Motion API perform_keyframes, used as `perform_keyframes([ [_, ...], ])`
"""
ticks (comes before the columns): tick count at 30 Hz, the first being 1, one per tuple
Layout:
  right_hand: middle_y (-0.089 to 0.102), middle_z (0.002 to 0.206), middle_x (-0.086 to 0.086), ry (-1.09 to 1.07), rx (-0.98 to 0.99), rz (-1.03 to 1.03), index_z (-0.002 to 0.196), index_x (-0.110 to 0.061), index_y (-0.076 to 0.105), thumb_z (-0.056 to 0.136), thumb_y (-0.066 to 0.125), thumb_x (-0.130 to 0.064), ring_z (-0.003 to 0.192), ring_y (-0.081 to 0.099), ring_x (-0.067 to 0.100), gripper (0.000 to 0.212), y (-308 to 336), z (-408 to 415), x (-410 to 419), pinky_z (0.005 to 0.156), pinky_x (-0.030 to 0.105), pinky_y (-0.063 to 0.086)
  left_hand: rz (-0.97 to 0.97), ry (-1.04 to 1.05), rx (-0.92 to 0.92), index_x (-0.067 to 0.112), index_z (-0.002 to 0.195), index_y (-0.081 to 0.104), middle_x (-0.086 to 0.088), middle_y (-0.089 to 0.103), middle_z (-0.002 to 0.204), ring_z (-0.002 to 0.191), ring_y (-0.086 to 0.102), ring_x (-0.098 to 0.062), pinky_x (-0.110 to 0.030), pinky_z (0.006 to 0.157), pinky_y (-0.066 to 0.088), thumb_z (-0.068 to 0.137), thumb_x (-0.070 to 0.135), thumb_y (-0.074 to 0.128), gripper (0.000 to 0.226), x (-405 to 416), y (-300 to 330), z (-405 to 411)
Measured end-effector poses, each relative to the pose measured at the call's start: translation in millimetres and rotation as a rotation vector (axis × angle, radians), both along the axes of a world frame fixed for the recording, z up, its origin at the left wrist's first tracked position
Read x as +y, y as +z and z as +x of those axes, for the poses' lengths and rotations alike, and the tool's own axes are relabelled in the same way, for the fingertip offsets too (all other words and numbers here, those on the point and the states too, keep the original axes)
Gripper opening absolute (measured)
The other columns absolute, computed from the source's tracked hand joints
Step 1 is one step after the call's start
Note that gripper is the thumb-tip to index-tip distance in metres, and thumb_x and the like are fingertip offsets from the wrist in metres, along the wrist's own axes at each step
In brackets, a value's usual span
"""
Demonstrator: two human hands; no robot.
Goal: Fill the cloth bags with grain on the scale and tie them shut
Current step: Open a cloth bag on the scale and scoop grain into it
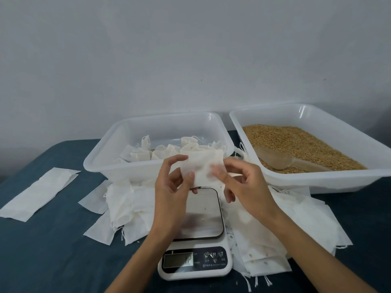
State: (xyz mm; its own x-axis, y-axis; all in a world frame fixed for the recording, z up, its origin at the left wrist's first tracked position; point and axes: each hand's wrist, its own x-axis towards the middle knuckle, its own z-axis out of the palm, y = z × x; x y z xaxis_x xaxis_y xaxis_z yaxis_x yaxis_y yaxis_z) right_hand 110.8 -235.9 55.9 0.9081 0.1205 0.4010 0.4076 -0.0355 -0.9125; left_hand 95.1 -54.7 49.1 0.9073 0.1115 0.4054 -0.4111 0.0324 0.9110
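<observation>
Item: empty cloth bag [202, 166], white, held in the air above the scale [195, 235], in front of the left tub.
Left hand [172, 187]: fingers pinch the bag's left edge, thumb on its near face.
Right hand [239, 182]: fingers pinch the bag's right edge, thumb across the cloth.
Scale: white digital kitchen scale on the dark blue tabletop [53, 250]; steel platter bears a few loose grains; display lit, digits too blurred to read.
Left tub [101, 153]: white plastic, holds filled, tied bags [169, 150] standing close together.
Right tub [359, 136]: white plastic, holds brown grain [300, 144]; a translucent scoop [281, 160] lies in the grain, handle pointing right.
Flat empty bags [281, 233]: heaped around the scale on both sides, drawstrings trailing.
Folded white sheet [39, 195]: lies apart at the left.
</observation>
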Motion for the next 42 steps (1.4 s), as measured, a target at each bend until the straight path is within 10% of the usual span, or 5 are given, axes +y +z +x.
perform_keyframes([
  [9, 0.073, 0.092, 0.009, 0.072, 0.008, -0.01, 0.095, -0.016, 0.074, 0.098, 0.062, -0.037, 0.05, 0.065, 0.028, 0.025, 3, -1, -3, 0.047, 0.038, 0.044, -0.063, 0.026, 0.049, 0.007, 0.102, 0.075, -0.011, 0.069, 0.084, 0.07, 0.06, -0.013, -0.026, 0.067, 0.054, 0.099, -0.003, 0.063, 0.016, 4, 4, 5],
  [16, 0.03, 0.053, 0.012, -0.003, -0.014, -0.012, 0.077, 0.012, 0.051, 0.097, 0.062, -0.044, 0.044, 0.064, 0.035, 0.06, 8, -3, -7, 0.04, 0.027, 0.038, -0.047, 0.082, 0.056, 0.015, 0.104, 0.074, 0.004, 0.076, 0.1, 0.074, 0.063, -0.01, -0.022, 0.068, 0.053, 0.098, 0.001, 0.068, 0.016, 7, 6, 5],
  [23, 0.04, 0.05, 0.018, -0.029, -0.069, -0.185, 0.075, 0.002, 0.057, 0.097, 0.06, -0.05, 0.035, 0.059, 0.021, 0.057, 14, -4, -5, 0.04, 0.027, 0.035, 0.66, -0.016, -0.19, 0.036, 0.145, 0.049, 0.021, 0.053, 0.145, 0.139, 0.047, -0.008, -0.031, 0.12, 0.034, 0.078, 0.036, 0.084, 0.075, -4, -1, -7],
  [37, 0.076, 0.083, -0.007, 0.307, 0.091, -0.657, 0.099, -0.027, 0.077, 0.068, 0.03, -0.098, 0.05, 0.07, 0.022, 0.09, 93, -29, -9, 0.05, 0.014, 0.045, 0.399, -0.203, -0.05, 0.041, 0.11, 0.065, 0.017, 0.073, 0.103, 0.1, 0.069, -0.004, -0.009, 0.082, 0.047, 0.087, 0.024, 0.078, 0.032, -14, 3, -22],
  [42, 0.076, 0.09, -0.008, 0.183, -0.081, -0.552, 0.093, -0.027, 0.069, 0.088, 0.054, -0.07, 0.048, 0.066, 0.019, 0.045, 117, -19, -20, 0.048, 0.018, 0.044, 0.213, -0.224, 0.074, 0.031, 0.1, 0.07, 0.011, 0.073, 0.091, 0.083, 0.068, -0.007, -0.018, 0.075, 0.052, 0.085, 0.031, 0.08, 0.018, -14, 2, -19],
])
